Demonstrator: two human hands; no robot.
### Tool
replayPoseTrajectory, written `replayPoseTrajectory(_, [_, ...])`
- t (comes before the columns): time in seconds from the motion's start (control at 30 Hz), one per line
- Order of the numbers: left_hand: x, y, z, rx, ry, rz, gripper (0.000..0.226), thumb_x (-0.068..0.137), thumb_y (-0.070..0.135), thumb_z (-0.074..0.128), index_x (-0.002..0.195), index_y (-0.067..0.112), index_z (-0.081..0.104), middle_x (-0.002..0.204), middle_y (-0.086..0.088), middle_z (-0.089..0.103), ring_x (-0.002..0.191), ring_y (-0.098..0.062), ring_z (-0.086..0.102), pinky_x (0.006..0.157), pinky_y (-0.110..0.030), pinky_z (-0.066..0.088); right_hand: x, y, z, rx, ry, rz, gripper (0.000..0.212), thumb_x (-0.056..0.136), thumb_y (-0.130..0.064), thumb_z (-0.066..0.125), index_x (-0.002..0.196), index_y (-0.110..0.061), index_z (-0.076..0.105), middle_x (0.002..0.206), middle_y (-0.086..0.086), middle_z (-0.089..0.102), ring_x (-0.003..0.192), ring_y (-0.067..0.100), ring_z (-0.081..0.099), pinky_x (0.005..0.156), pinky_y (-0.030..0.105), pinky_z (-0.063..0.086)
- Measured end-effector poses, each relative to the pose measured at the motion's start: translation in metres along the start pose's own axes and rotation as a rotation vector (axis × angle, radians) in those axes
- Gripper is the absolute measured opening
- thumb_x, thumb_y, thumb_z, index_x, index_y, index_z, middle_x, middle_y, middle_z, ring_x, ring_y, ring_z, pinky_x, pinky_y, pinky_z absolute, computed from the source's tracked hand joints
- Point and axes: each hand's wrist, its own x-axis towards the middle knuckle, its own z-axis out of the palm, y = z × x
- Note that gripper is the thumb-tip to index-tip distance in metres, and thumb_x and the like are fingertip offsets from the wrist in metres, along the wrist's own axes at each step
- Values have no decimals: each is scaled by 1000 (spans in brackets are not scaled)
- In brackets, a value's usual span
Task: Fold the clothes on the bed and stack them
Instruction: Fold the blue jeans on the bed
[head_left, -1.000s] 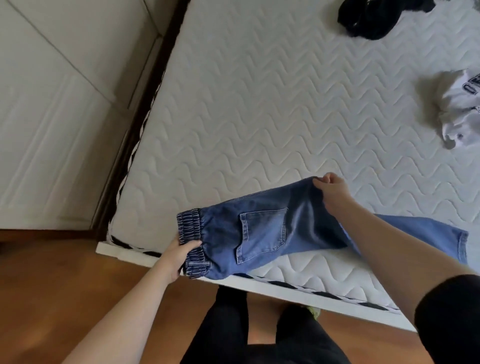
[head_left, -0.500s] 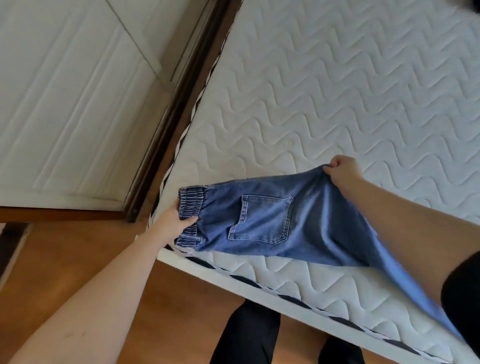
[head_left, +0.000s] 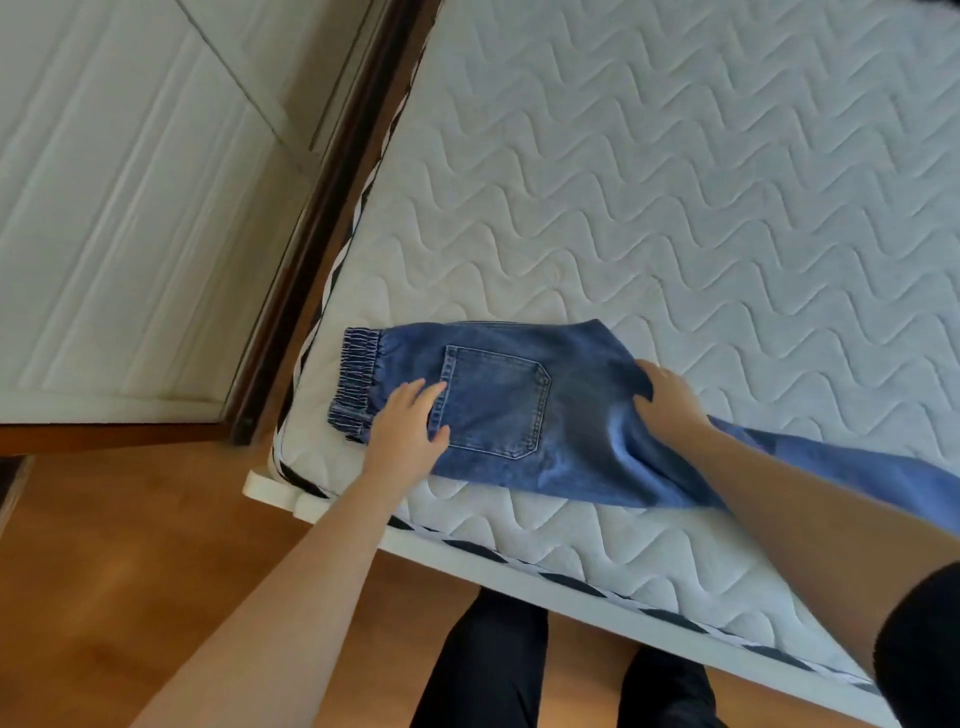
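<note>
Pressing flat with the left hand (head_left: 404, 435), fingers straight and spread over the seat of the blue denim jeans with the gathered elastic waistband (head_left: 524, 410), just beside the stitched back pocket (head_left: 493, 401); nothing gripped on that side

Resting with the right hand (head_left: 669, 402) on the cloth where the seat meets the legs, fingers bent down onto the denim and the fabric bunched under them; cannot tell whether a fold is truly pinched or only pushed

Lying now on the white quilted mattress (head_left: 675, 208) near its front left corner, waistband toward the mattress edge, legs trailing off to the right under the right forearm and out of view

Judged as the laying-out and smoothing step, folded lengthwise with one leg on the other, before any crosswise fold

Next move likely calling for a reach to the far leg hems, out of sight at the right, and bringing them over toward the waistband while the left palm pins the seat; some care needed so the bunched cloth under the right hand is flattened first

Compared with half a second earlier: jeans lowered from a stretched, lifted hold onto the mattress; left hand off the waistband and opened onto the seat; right hand shifted from the raised far edge down to the near side of the seat
</note>
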Motion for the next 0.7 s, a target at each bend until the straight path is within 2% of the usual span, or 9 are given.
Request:
replayPoseTrajectory(0.1, [-9, 45, 21, 35, -76, 122, 56, 96, 25, 58, 149, 23, 40, 156, -4, 34, 146, -22, 25, 115, -42, 30, -43, 46, 1, -47, -6, 32, 61, 95, -15, 56, 151, -16, 33, 152, 11, 40, 139, 31, 37, 114, 44, 31])
replayPoseTrajectory(0.27, [-19, 127, 60, 143, -198, 302, 56, 98, 23, 52, 151, 25, 35, 157, 0, 29, 147, -19, 20, 115, -36, 25, -90, 123, -14, -50, -32, 144, 61, 96, -25, 57, 152, -21, 32, 153, 8, 39, 139, 28, 38, 114, 41, 29])
replayPoseTrajectory(0.4, [-21, 196, 96, 278, -255, 466, 57, 97, 24, 51, 151, 23, 35, 158, -2, 30, 147, -19, 22, 114, -34, 25, -120, 191, -22, 25, 33, 158, 66, 94, -21, 59, 153, -20, 29, 155, 7, 36, 142, 28, 33, 116, 41, 27])
replayPoseTrajectory(0.7, [-52, 324, 191, 383, -411, 575, 56, 97, 25, 50, 151, 23, 34, 158, 0, 29, 146, -16, 21, 114, -35, 27, -199, 347, -28, 20, -17, 335, 87, 89, -31, 65, 156, -26, 11, 162, -1, 17, 148, 23, 18, 118, 45, 22])
